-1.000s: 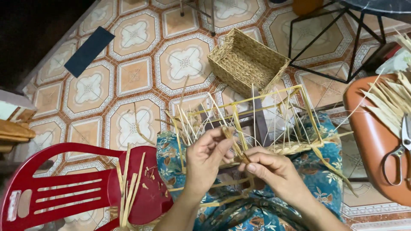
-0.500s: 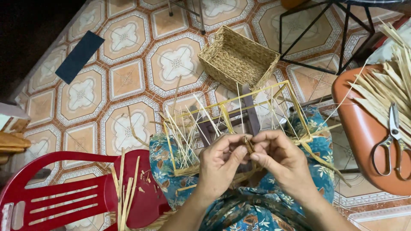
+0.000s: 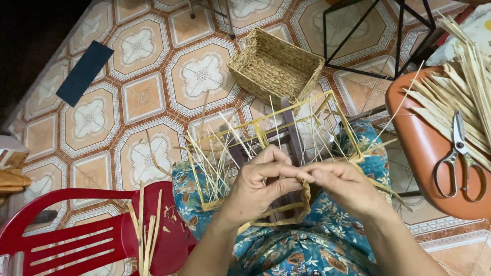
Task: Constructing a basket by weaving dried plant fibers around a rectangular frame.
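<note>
Person seated, lap covered in blue floral fabric (image 3: 286, 250), both hands meet just above it at centre. Left hand (image 3: 255, 186) grip clenched, fingertips pinching a flat straw strip (image 3: 302, 202); right hand (image 3: 348, 189) grip also clenched on the same strip, fingertips of both hands touching at the pinch point. Strip loops down below the hands and curves back toward the lap, tan colour. Hands sit right against the half-woven frame (image 3: 266, 138), a rectangular open skeleton of yellow rods with many thin pale stakes sticking up and outward, resting on the knees, tilted away from the person. Dark slat shows through the middle of the frame, cannot tell what it is.

Lower left, just beside the left knee: red plastic chair (image 3: 76, 240), slatted seat, a few loose straw strips (image 3: 146, 230) lying over its edge. Right side, near the right forearm: orange chair seat (image 3: 424, 148) carrying metal scissors (image 3: 458, 158), blades pointing away, and a bundle of dried straw (image 3: 460, 87) fanned across it, touching the scissors.

Farther off on the patterned tile floor (image 3: 138, 117): finished woven basket (image 3: 276, 66), rectangular, open, tilted on its side just beyond the frame. Black metal stand (image 3: 368, 30) behind the basket, upper right. Dark blue flat rectangle (image 3: 84, 71) on the floor, far left, well apart from everything
</note>
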